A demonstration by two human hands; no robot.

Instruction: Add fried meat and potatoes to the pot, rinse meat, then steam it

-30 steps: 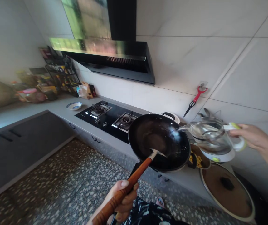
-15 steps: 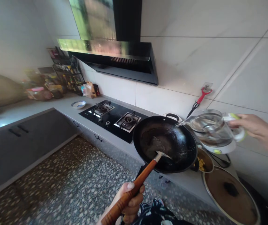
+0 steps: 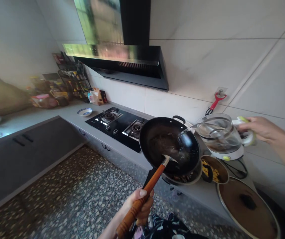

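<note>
My left hand (image 3: 138, 207) grips the round black wok's (image 3: 169, 146) wooden handle (image 3: 144, 196) while my right hand (image 3: 255, 127) clasps the tilted clear glass kettle (image 3: 218, 136) touching its rim.

Lower end of the turned wooden wok handle (image 3: 142, 202) and the left hand (image 3: 138, 207) gripping it, cut by the bottom edge. Round brown pot lid (image 3: 248, 205), partly cropped. Shelf clutter (image 3: 57, 89) at far left, blurred beyond identification.

Bright daylight, blurred edges, wide-angle distortion
</note>
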